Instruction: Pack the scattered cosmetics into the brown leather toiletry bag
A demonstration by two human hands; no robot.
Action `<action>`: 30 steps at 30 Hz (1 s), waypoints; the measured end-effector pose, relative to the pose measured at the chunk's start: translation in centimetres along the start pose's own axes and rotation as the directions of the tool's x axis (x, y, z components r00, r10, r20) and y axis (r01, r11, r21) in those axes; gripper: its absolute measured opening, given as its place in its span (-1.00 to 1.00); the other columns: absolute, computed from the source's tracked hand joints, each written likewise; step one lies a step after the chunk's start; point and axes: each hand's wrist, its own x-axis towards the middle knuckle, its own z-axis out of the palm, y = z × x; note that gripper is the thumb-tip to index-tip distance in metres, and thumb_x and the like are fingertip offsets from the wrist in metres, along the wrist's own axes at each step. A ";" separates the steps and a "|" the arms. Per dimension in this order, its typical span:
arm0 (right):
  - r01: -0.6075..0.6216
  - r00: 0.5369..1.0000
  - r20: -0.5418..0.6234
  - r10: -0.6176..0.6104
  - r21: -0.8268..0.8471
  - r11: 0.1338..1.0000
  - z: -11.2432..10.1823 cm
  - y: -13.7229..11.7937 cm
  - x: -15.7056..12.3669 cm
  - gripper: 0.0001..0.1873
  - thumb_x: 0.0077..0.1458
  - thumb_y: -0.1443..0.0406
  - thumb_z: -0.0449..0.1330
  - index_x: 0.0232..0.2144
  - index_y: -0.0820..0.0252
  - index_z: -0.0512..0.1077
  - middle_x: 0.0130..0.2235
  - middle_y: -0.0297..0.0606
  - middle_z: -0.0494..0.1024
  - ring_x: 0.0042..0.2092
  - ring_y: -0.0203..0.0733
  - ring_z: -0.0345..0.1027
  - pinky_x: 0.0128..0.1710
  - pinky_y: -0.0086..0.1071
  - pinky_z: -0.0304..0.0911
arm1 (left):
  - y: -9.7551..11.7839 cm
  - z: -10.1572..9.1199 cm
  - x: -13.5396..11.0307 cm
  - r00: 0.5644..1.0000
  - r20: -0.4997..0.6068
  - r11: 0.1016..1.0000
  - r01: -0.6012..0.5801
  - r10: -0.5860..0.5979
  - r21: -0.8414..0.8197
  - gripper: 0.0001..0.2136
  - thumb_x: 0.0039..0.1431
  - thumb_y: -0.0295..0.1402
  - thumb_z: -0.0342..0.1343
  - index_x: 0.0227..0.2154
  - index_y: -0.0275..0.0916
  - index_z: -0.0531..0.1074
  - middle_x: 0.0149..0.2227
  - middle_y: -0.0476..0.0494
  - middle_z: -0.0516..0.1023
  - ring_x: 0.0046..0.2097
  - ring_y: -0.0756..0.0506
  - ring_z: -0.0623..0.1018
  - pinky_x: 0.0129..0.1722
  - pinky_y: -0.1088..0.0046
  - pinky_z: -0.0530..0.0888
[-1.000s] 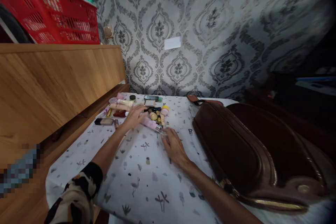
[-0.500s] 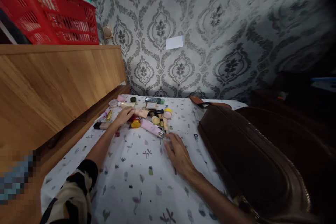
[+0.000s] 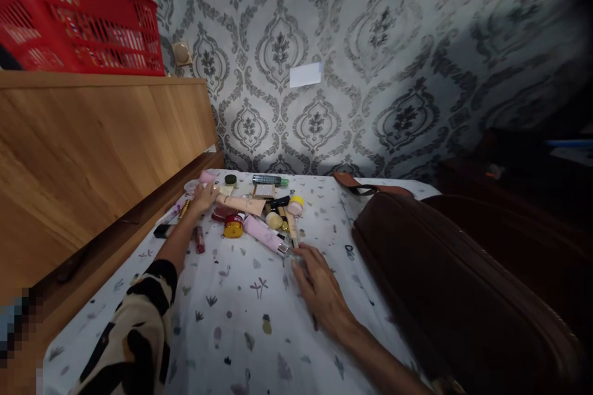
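Observation:
My left hand (image 3: pixel 205 199) reaches into a spread of cosmetics, its fingers stretched over the left side by a cream tube (image 3: pixel 225 190). Just to its right lies a peach tube (image 3: pixel 243 203). Below are a jar with a yellow-orange body and red lid (image 3: pixel 233 227), and a red lip gloss tube (image 3: pixel 199 239) beside my wrist. My right hand (image 3: pixel 319 287) rests on the cloth with fingers extended, its fingertips at the lower end of a slim beige tube (image 3: pixel 291 226). A pink tube with a silver cap (image 3: pixel 265 236) lies beside those fingertips.
A brown leather bag (image 3: pixel 445 284) fills the right side of the printed cloth (image 3: pixel 250 315). Behind the cosmetics is a patterned wall (image 3: pixel 352 74). At left stands a wooden cabinet (image 3: pixel 102 142) with a red basket (image 3: pixel 102 31) on top. A yellow-lidded jar (image 3: pixel 295 204) lies among the cosmetics.
My left hand has moved left, off the peach tube, which now shows more fully. The red lip gloss tube shows more too. My right hand has stayed in nearly the same place.

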 end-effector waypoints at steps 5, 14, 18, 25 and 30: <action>-0.019 1.000 0.009 0.019 -0.003 1.000 -0.1 -0.1 -0.1 -0.59 0.35 0.14 -0.06 0.05 0.16 0.44 0.16 -0.03 0.43 0.21 0.02 0.35 0.18 -0.04 0.36 | 2.0 1.4 -0.6 1.000 0.014 0.999 0.006 -0.006 0.037 -0.63 0.41 -0.14 -0.06 0.07 -0.22 0.48 0.09 -0.28 0.54 0.13 -0.21 0.51 0.14 0.17 0.41; -0.022 1.000 0.012 0.022 0.001 1.000 -0.2 0.0 -0.1 -0.60 0.35 0.15 -0.07 0.04 0.15 0.45 0.16 -0.04 0.43 0.21 0.01 0.34 0.22 -0.03 0.32 | 1.4 -1.1 2.5 0.987 -0.123 0.983 0.116 -0.099 0.142 -0.52 0.34 -0.23 -0.13 0.22 -0.35 0.31 0.26 -0.52 0.34 0.31 -0.42 0.31 0.23 -0.04 0.29; -0.029 1.000 0.012 0.029 0.000 1.000 -0.3 0.0 -0.2 -0.61 0.35 0.15 -0.06 0.03 0.14 0.45 0.15 -0.06 0.44 0.21 -0.02 0.35 0.23 -0.06 0.32 | 0.1 -0.6 5.1 0.987 -0.090 0.978 0.147 -0.135 0.148 -0.41 0.30 -0.17 -0.07 0.32 -0.35 0.19 0.40 -0.52 0.12 0.43 -0.46 0.09 0.27 -0.17 0.22; -0.052 0.999 0.016 0.052 0.020 0.998 -0.4 0.2 -0.2 -0.61 0.36 0.13 -0.05 0.04 0.11 0.45 0.18 -0.06 0.42 0.20 0.00 0.35 0.23 -0.04 0.33 | -1.3 -1.4 7.1 0.991 -0.114 0.987 0.089 -0.074 0.136 -0.49 0.40 -0.11 -0.29 0.05 -0.28 0.46 0.13 -0.48 0.50 0.20 -0.40 0.44 0.18 -0.10 0.32; -0.030 0.999 0.016 0.029 0.032 0.999 -0.5 0.1 -0.2 -0.65 0.36 0.16 -0.04 0.01 0.09 0.46 0.15 -0.07 0.44 0.19 -0.01 0.36 0.21 -0.09 0.34 | -2.7 -1.8 6.7 0.995 -0.092 0.992 -0.028 0.039 0.122 -0.51 0.40 -0.12 -0.28 -0.04 -0.29 0.49 0.08 -0.45 0.53 0.22 -0.33 0.40 0.24 -0.02 0.28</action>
